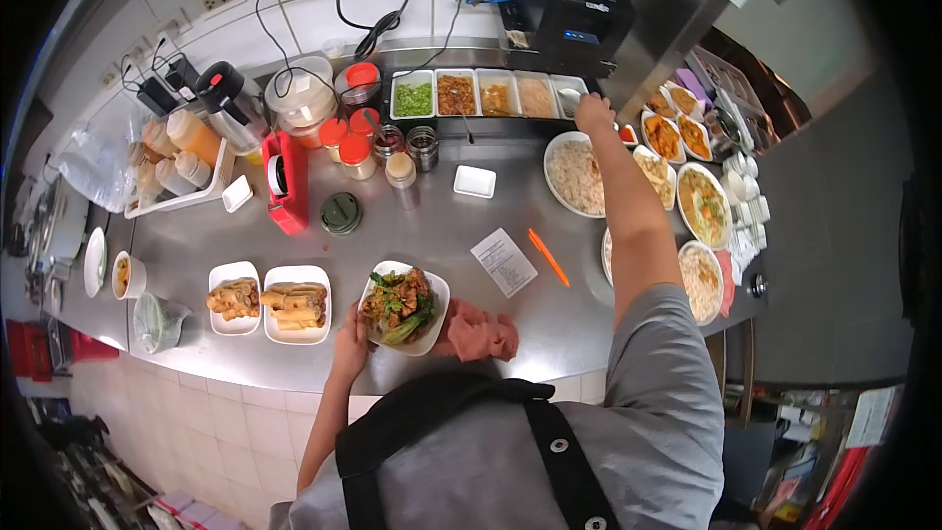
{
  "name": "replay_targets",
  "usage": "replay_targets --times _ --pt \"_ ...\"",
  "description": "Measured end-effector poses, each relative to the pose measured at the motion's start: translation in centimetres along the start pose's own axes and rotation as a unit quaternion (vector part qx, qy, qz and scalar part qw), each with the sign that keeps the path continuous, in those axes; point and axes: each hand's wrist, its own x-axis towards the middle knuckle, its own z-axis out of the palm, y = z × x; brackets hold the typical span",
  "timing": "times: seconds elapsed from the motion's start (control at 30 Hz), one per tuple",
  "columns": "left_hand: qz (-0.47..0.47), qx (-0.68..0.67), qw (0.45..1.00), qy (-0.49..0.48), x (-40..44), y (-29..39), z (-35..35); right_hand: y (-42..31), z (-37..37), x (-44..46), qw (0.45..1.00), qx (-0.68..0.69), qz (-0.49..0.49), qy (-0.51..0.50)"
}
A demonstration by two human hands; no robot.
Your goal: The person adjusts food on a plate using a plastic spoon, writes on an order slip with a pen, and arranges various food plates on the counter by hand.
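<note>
Left hand's (350, 340) fingers against left side of white squarish bowl (442, 296) holding brown-and-green stir-fry (397, 306), near edge of steel counter (422, 221); pinch can't be told. Crumpled red cloth (483, 334) just beside. Right hand (594, 114) at right end of white topping tubs (498, 117), fingers unclear

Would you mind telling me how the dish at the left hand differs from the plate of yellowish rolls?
The dish holds greens and browned pieces; the plate holds yellowish rolls. The left hand touches the dish, while no hand touches the plate. Both are white.
</note>
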Motion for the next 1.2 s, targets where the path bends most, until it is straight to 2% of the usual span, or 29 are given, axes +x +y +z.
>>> replay_targets --times 0.1,0.13,0.2,0.3,0.33,0.37,0.4,0.47,0.5,0.57,0.6,0.67,0.7,0.77,0.83,1.0,1.2 --pt "-0.018 -0.029 0.999 0.005 0.2 -1.4 0.6 -0.5 1.3 2.0 0.998 -0.058 0.008 -0.028" --pt "-0.035 -0.048 0.998 0.007 -0.2 1.1 0.0 -0.6 1.7 2.6 0.996 -0.089 0.005 -0.030" --pt "-0.061 -0.076 0.995 0.012 -0.8 1.9 -0.1 -0.8 1.7 3.2 0.996 -0.063 0.005 -0.067" --pt "-0.076 -0.083 0.994 0.008 -1.2 0.7 0.3 -1.1 1.9 4.2 0.990 0.070 0.081 -0.087" --pt "-0.077 -0.089 0.993 0.008 -1.3 0.6 0.5 0.2 3.4 6.3 0.991 0.071 0.065 -0.098" --pt "-0.077 -0.097 0.992 0.008 -1.5 0.1 0.8 0.0 0.9 5.2 0.990 0.040 0.026 -0.134" --pt "-0.078 -0.105 0.991 0.008 -1.7 -0.1 0.9 -0.4 -0.2 4.0 0.990 0.063 0.064 -0.106" --pt "-0.087 -0.123 0.989 0.001 -1.8 0.3 1.0 1.1 -0.5 2.3 0.983 0.152 0.067 -0.078" --pt "-0.092 -0.131 0.987 -0.002 -1.9 0.0 1.1 1.0 -2.7 -1.3 0.995 0.037 -0.087 -0.044" --pt "-0.089 -0.143 0.986 -0.006 -2.1 -0.5 1.4 2.2 -1.4 -5.5 0.978 0.178 -0.113 -0.002" --pt "-0.093 -0.147 0.985 -0.011 -2.3 -0.5 1.7 1.5 -2.4 -9.5 0.965 0.221 -0.137 -0.019" --pt "-0.099 -0.154 0.983 -0.023 -2.7 -0.5 2.1 -3.2 -5.2 -19.0 0.922 0.353 -0.157 -0.025" --pt "-0.107 -0.192 0.975 -0.021 -2.9 -0.5 2.5 -5.5 -6.7 -23.1 0.915 0.373 -0.142 -0.056" --pt "-0.100 -0.199 0.975 -0.024 -3.1 -0.5 2.6 -8.2 -5.3 -27.8 0.889 0.374 -0.245 -0.101" --pt "-0.091 -0.199 0.975 -0.026 -3.0 -0.7 2.6 -11.9 -6.0 -31.8 0.892 0.355 -0.247 -0.131" --pt "-0.055 -0.150 0.987 -0.014 -3.4 -0.1 2.2 -18.3 -2.5 -34.8 0.890 0.224 -0.394 -0.041" --pt "-0.057 -0.178 0.982 -0.028 -3.6 -0.8 2.3 -22.3 -1.3 -35.8 0.895 0.116 -0.429 -0.042"
